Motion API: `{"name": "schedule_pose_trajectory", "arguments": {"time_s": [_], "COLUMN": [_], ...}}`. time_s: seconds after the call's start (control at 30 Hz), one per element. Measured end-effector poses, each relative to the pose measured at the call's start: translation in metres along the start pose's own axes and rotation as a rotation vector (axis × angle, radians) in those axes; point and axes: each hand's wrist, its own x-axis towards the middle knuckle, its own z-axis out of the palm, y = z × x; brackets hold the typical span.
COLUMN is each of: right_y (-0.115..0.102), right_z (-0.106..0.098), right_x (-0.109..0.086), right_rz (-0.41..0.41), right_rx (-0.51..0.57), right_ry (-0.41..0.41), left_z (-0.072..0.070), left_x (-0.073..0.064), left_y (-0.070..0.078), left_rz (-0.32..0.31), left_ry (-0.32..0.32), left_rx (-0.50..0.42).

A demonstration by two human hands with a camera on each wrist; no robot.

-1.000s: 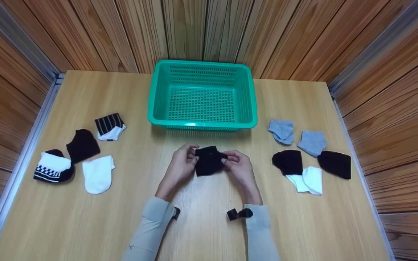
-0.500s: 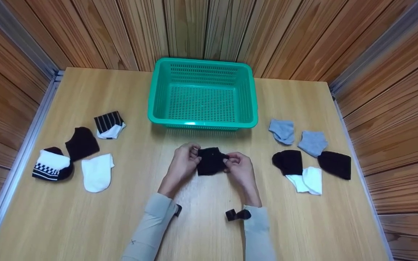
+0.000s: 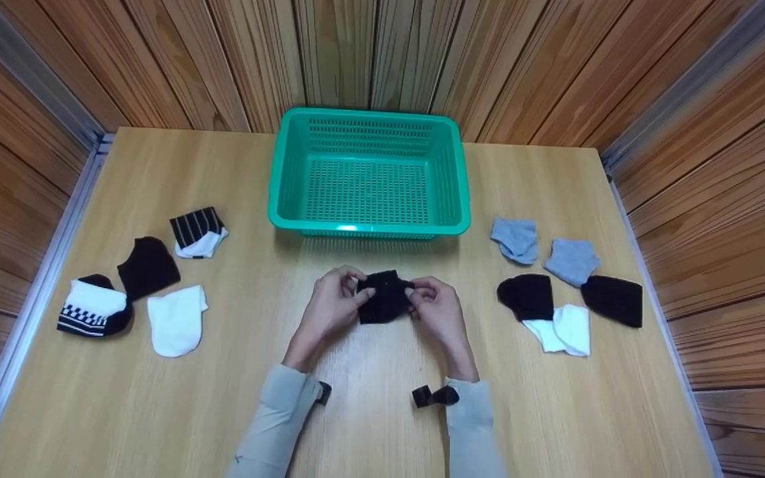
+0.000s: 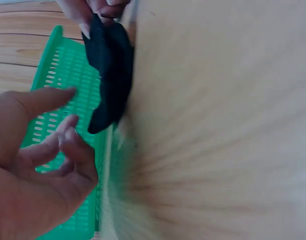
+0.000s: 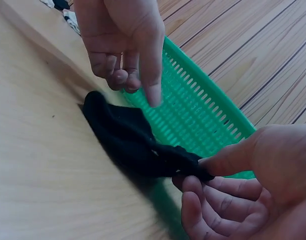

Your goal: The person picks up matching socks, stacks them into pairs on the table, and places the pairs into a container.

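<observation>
A small black sock, folded flat, is at mid-table in the head view. At its right end, my right hand pinches the cloth between thumb and fingers, plain in the right wrist view. My left hand is by the opposite end, its thumb and loosely bent fingers spread apart with no cloth between them. Seen from the right wrist, that left thumb points down toward the sock with a gap below it. The sock hangs close over the tabletop from the right fingers.
A green plastic basket stands behind the hands. Left on the table lie a striped sock, a black sock, a white sock and a checked one. Right are grey socks, black socks and a white one.
My left hand has come off the sock's left edge; its thumb has opened away from the fingers and moved slightly right over the cloth. The right hand keeps its pinch in nearly the same place.
</observation>
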Motion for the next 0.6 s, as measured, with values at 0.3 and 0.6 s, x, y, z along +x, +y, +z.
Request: {"name": "schedule_pose_trajectory", "arguments": {"time_s": [0.3, 0.6], "right_y": [-0.020, -0.030], "right_z": [0.009, 0.036], "right_x": [-0.012, -0.024], "right_rz": [-0.106, -0.248], "right_rx": [-0.088, -0.061], "right_ry": [0.034, -0.049], "left_z": [-0.010, -0.014], "left_x": [-0.010, -0.012], "left_y": [0.003, 0.001], "left_rz": [-0.117, -0.297], "left_ry": [-0.061, -0.097], "left_rx": [-0.271, -0.515]}}
